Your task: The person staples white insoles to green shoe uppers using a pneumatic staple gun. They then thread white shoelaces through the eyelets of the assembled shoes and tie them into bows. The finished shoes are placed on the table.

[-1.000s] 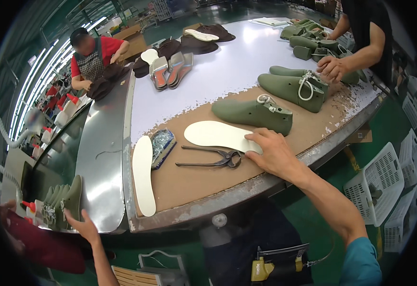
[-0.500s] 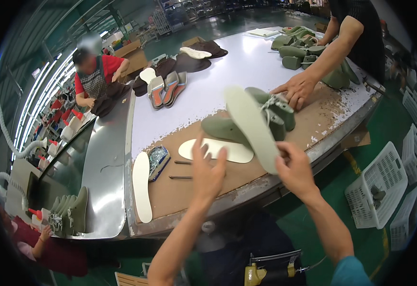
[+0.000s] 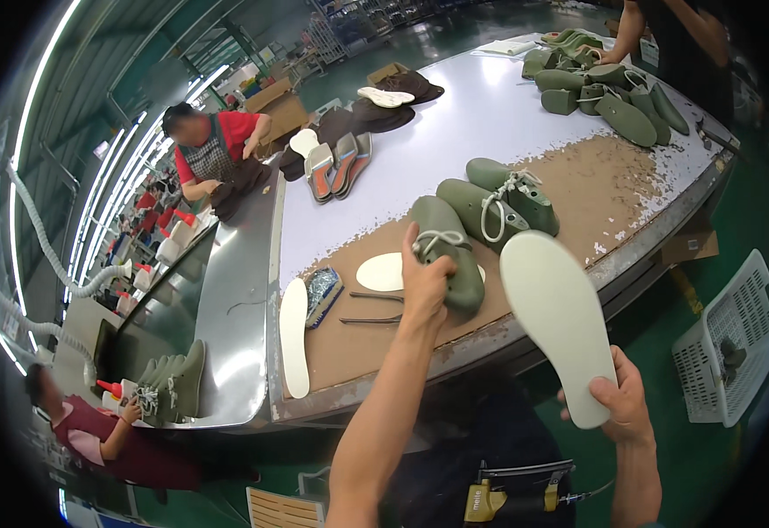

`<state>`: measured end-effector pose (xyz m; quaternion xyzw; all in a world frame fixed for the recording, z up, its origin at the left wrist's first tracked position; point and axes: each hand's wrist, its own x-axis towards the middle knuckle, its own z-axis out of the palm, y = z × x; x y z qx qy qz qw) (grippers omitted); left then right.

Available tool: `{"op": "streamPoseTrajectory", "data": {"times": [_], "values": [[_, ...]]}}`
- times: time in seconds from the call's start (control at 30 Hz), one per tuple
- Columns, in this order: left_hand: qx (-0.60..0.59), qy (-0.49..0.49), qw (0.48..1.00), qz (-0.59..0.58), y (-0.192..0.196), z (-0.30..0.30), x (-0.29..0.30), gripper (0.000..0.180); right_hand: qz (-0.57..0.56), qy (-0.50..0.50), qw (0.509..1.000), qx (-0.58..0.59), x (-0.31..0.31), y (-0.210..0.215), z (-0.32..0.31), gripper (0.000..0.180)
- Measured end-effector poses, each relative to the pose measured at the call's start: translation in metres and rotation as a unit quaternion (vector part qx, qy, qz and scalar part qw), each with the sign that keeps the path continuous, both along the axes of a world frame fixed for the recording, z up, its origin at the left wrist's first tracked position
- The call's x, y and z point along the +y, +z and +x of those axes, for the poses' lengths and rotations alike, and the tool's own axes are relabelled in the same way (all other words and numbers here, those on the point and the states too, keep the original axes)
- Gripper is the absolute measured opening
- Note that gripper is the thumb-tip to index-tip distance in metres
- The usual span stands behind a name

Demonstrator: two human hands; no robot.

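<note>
My left hand is closed round a green shoe last with a white cord loop through it, at the table's near side. Its toe points away from me. In my right hand is a pale cream insole, pinched at its narrow heel end and held up over the table's front edge. Two more green lasts, one a corded last and the other a farther last, lie just beyond my left hand. A second insole lies flat, partly hidden behind my left hand.
Left on the table are another insole, a blue-edged tray of shiny bits and two dark metal tools. Green lasts pile up far right beside a co-worker. Another person handles dark pieces. A white basket stands right.
My left hand has gone from open to closed round a green last. The insole has moved right and nearer in my right hand. The co-worker's hand has withdrawn from the near lasts.
</note>
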<state>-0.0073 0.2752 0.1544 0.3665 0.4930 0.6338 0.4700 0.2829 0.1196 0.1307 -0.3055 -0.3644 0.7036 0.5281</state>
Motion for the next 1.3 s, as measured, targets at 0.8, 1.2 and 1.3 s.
{"op": "streamPoseTrajectory", "data": {"times": [0.8,1.2,1.3], "values": [[0.442,0.355,0.762,0.313,-0.04,0.006,-0.347,0.061,0.483,0.129,0.824,-0.268,-0.058,-0.039,-0.139,0.09],[0.619,-0.136,0.772,-0.047,-0.143,-0.031,-0.3,0.097,0.503,0.251,0.61,-0.559,-0.027,-0.136,-0.11,0.092],[0.665,-0.134,0.734,-0.029,-0.148,-0.012,-0.294,0.095,0.422,0.185,0.693,-0.554,-0.03,-0.158,-0.08,0.08]]}}
